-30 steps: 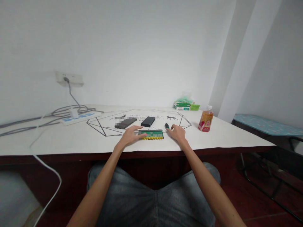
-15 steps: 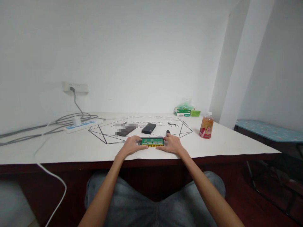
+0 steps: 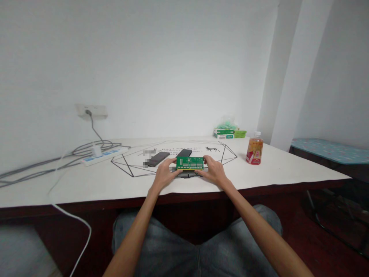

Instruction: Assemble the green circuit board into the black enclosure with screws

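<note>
A green circuit board point(image 3: 189, 163) is gripped by its two short ends, tilted up so its face shows, with a thin yellow line along its lower edge. My left hand point(image 3: 166, 174) is closed on the left end, and my right hand point(image 3: 215, 172) on the right end, thumbs along the bottom. Under the board, a dark grey shallow casing point(image 3: 186, 175) rests on the white table; the board and hands hide most of it. Just behind the board lies a black slab-like box point(image 3: 185, 152), partly covered by it. Left of that is a dark flat phone-like slab point(image 3: 159, 158).
A bottle of orange drink point(image 3: 254, 149) stands on the right of the table point(image 3: 294, 173). Green and white boxes point(image 3: 224, 133) with a plastic bag are by the wall. On the left lie a power strip point(image 3: 101, 157) and grey cables point(image 3: 66, 154). A white cord hangs over the front edge.
The circuit board has come up off the dark casing in both hands and tilted, exposing the casing beneath. The whole view has shifted slightly.
</note>
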A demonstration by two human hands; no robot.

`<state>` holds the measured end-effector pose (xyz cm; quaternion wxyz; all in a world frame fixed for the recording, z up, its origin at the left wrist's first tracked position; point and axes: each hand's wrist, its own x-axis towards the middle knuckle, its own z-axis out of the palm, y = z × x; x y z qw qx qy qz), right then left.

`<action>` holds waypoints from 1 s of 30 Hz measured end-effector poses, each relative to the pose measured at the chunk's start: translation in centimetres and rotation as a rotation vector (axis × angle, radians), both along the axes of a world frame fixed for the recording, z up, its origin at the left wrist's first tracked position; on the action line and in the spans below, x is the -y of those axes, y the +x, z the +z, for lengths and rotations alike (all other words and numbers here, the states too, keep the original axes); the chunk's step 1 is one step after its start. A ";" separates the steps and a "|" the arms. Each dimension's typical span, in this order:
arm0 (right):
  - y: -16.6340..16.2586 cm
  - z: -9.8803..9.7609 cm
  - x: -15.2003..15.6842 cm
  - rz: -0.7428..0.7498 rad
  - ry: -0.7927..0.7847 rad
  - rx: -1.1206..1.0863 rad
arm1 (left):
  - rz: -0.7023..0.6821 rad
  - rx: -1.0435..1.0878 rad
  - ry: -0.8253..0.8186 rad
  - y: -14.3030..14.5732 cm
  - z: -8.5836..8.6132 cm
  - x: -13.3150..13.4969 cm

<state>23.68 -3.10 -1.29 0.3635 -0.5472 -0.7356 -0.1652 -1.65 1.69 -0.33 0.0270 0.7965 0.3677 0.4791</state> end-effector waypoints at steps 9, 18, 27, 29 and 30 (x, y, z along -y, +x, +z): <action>0.6 -0.6 -0.8 -0.042 0.039 -0.070 | 0.080 0.077 -0.044 2.5 -0.2 0.6; 0.5 -0.2 -0.3 -0.043 -0.021 -0.040 | 0.132 -0.040 0.044 2.3 -0.3 1.0; 0.8 -0.5 -0.6 0.013 -0.046 -0.095 | 0.149 -0.098 0.096 2.4 -0.3 1.3; 0.9 -0.5 -0.6 0.018 -0.057 -0.108 | 0.147 -0.095 0.086 2.4 -0.2 1.4; 0.9 -0.5 -0.7 0.020 -0.064 -0.113 | 0.144 -0.094 0.077 2.4 -0.2 1.4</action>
